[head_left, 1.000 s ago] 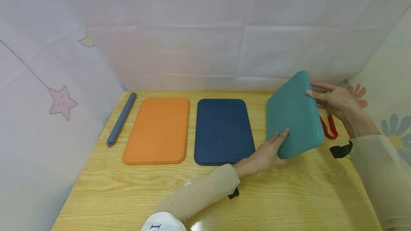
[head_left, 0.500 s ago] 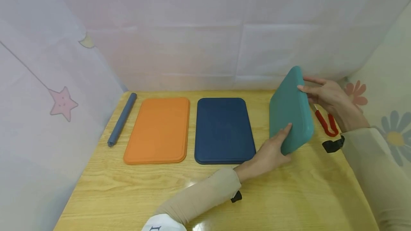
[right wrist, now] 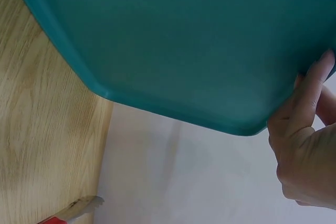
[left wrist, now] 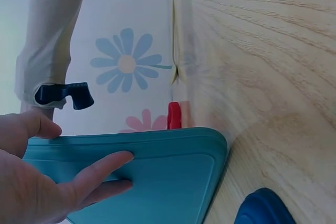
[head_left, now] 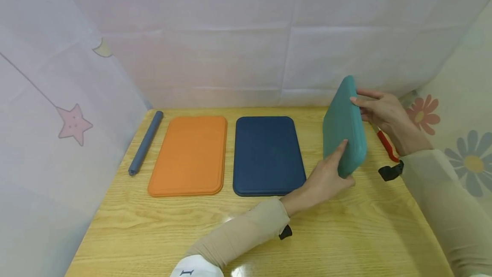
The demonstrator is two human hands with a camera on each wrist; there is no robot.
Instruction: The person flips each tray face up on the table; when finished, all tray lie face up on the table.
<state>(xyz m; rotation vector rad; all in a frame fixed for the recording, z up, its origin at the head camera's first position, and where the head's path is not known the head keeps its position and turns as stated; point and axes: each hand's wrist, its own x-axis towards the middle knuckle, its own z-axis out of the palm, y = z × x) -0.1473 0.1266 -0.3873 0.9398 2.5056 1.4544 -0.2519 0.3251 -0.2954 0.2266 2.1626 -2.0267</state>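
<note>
A teal rounded-rectangular panel [head_left: 336, 129], tray-like with a raised rim, stands steeply on edge above the table's right side. My left hand [head_left: 323, 183] holds its near edge, thumb on one side and fingers laid along the left face; the left wrist view also shows this hand [left wrist: 47, 187]. At the far upper edge, my right hand [head_left: 388, 116] grips the panel between thumb and fingers. In the right wrist view, those fingers of the right hand [right wrist: 310, 140] curl over a corner. Whether the lower edge touches the table cannot be told.
A navy panel [head_left: 269, 157] and an orange panel [head_left: 190, 157] of similar shape lie flat on the wooden table [head_left: 153, 234]. A blue-grey rod [head_left: 146, 142] lies at the far left. Partly hidden behind my right hand is a red-handled metal tool [head_left: 387, 146]. Fabric walls enclose the back and sides.
Both hands have turned the teal panel more upright, its right edge swinging left and slightly up. My right hand has moved left with it; the left hand shifted little.
</note>
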